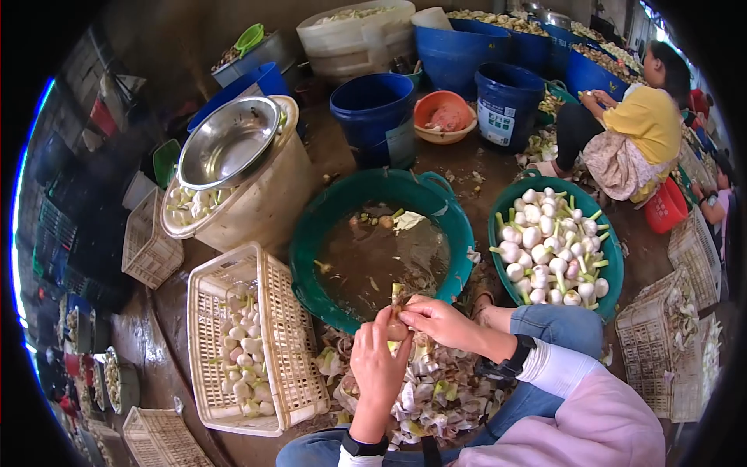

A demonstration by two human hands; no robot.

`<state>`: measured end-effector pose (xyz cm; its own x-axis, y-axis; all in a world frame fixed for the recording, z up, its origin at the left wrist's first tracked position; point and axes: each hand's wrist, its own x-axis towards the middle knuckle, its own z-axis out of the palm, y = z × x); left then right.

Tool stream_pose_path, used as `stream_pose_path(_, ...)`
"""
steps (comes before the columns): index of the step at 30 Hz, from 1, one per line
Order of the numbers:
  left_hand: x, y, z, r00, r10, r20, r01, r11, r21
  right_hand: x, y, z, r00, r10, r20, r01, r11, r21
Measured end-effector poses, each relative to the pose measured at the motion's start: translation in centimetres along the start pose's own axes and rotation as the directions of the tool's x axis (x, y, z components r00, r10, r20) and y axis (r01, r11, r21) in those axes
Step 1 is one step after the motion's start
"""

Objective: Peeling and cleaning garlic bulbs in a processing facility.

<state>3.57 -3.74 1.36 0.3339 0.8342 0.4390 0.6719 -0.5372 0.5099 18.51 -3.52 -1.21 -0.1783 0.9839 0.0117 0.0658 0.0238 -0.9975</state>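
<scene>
Between my two hands is a garlic bulb point(397, 328) with its stem pointing up and loose skin on it. My left hand point(376, 356) holds the bulb from the left and below. My right hand point(440, 324) pinches the upper part near the stem. Directly beyond them stands a green plastic basin point(303, 292) of murky water with bits of garlic floating in it. A pile of garlic skins point(443, 397) lies beneath my hands. To the right, another green tub point(613, 292) is full of peeled white garlic bulbs point(545, 233). A white plastic crate point(268, 338) at the left holds more bulbs.
A steel bowl point(230, 143) rests on a large white tub point(262, 204) at the upper left. Blue buckets point(373, 117) and an orange basin point(443, 117) stand beyond the water basin. A person in yellow point(648, 122) sits at the upper right, near a red bucket point(667, 207).
</scene>
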Motion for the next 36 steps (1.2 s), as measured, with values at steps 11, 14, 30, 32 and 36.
stream_pose_path(11,-0.7,0.3,0.2,0.848,-0.265,0.458,0.511,0.185,-0.839,-1.7,-2.3,-0.1,0.988,0.154,0.012,-0.139,0.853,0.503)
stream_pose_path(14,-0.1,1.0,0.5,0.890,-0.252,0.380,0.444,0.289,-0.848,-1.3,-3.2,-0.4,0.977,0.182,0.112,-0.213,0.847,0.487)
stream_pose_path(30,1.0,-2.4,0.0,0.664,-0.416,0.621,0.696,0.043,-0.716,-0.9,-1.8,0.0,0.964,0.239,0.112,-0.263,0.907,0.328)
stream_pose_path(32,0.2,-2.8,0.0,0.763,-0.423,0.488,0.635,0.354,-0.687,-0.6,-2.0,0.3,0.991,-0.089,-0.103,0.101,0.988,0.120)
stream_pose_path(36,-0.6,-2.5,1.4,0.897,-0.360,0.256,0.438,0.649,-0.622,-1.0,-2.1,0.7,0.999,-0.038,-0.030,0.044,0.973,0.227)
